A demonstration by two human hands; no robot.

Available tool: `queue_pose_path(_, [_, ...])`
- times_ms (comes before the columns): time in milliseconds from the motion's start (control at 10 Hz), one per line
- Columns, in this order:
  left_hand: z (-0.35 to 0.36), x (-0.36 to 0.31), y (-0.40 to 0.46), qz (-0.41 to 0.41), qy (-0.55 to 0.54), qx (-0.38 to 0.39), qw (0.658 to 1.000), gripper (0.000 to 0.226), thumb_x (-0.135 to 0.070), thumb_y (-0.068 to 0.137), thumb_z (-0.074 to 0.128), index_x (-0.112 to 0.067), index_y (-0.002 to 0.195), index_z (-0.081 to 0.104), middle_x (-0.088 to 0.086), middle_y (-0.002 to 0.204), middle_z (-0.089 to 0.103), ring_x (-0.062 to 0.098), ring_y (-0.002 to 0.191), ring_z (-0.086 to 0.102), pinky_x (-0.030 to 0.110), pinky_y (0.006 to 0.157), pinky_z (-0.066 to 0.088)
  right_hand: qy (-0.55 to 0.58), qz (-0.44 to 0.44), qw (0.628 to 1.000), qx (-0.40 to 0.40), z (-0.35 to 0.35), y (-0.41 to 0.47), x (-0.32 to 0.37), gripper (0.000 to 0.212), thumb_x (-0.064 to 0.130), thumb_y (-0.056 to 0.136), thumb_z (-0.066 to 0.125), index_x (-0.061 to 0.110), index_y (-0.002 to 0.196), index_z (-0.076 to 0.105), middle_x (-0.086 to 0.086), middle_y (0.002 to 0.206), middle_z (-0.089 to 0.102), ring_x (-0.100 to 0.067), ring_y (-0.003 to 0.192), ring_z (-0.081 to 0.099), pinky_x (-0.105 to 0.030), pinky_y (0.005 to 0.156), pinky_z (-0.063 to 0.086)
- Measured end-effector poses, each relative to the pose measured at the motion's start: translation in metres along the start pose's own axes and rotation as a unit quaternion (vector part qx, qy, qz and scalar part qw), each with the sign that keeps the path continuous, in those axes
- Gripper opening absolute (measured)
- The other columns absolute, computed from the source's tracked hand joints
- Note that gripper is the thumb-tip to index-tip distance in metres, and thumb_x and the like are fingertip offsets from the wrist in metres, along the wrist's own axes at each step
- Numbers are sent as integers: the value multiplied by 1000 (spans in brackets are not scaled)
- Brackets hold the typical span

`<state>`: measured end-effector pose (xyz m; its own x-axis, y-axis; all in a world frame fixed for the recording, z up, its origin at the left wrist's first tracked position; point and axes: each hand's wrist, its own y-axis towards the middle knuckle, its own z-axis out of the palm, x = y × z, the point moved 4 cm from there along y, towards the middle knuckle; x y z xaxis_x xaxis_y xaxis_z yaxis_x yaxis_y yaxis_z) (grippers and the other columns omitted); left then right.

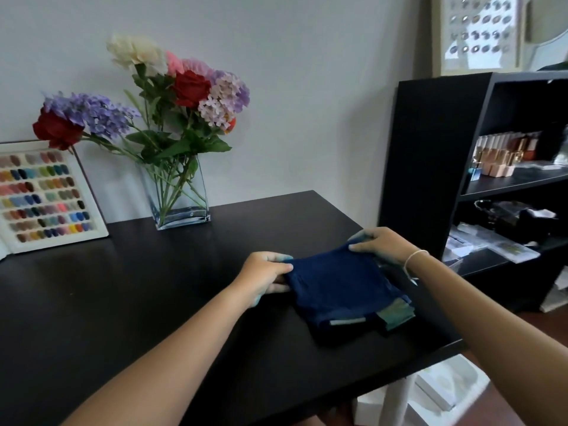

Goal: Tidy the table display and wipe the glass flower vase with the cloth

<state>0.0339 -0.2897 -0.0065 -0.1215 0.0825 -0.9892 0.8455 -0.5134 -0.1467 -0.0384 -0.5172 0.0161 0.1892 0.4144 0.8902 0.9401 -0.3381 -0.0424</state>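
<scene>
**Both hands on folded cloth, vase at back of table**

Dark tabletop [123,302] ran under a pale wall, w/ black shelving at the right. On the table's right-front part lay the navy cloth [341,287], folded into a rough square; a teal-green layer showed at its near right corner. Left hand [264,276] pinched the cloth's left edge, thumb on top, fingers curled beneath. Right hand [381,244] gripped the far right corner, fingers curled over the fold, a thin white bracelet [413,259] at that wrist. Cloth's far edge looked lifted slightly between the two hands; near edge rested on the table.

Well apart, toward the back-left by the wall, stood the rectangular glass vase [178,198], upright, stems visible thru the glass. It held artificial-looking flowers [172,96]: red roses, purple & lilac hydrangea clusters, a cream bloom, a pink one. Just left of the vase, a nail colour swatch board [46,198] leaned against the wall, one red rose overhanging its top edge.

Black shelf unit [479,167] at right held rose-gold bottles [504,155] on the upper shelf; lower shelf items too blurred to tell.
</scene>
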Motion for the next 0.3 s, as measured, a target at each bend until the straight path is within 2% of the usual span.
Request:
queue_pose_path(100, [-1,6,10,-4,22,-21,1000,14,1,81,59,-4,93,64,15,96,66,22,83,66,27,51,55,-22,-4,1000,-14,4,11,-1,21,14,78,68,13,98,63,3,78,63,-10,63,57,-17,43,45])
queue_pose_path(200, [-5,5,15,19,74,-36,996,16,-2,80,61,-5,96,63,14,101,62,26,91,63,26,52,55,-36,-5,999,-31,4,18,0,20,12,78,68,12,97,61,1,69,58,-13,56,53,-22,47,44])
queue_pose_path(300, [-12,-1,13,47,118,-62,990,20,-5,80,63,-6,100,63,8,93,61,19,78,61,21,49,53,-85,-49,989,-111,0,21,10,21,14,77,69,11,97,63,0,73,59,-15,64,54,-27,61,43])
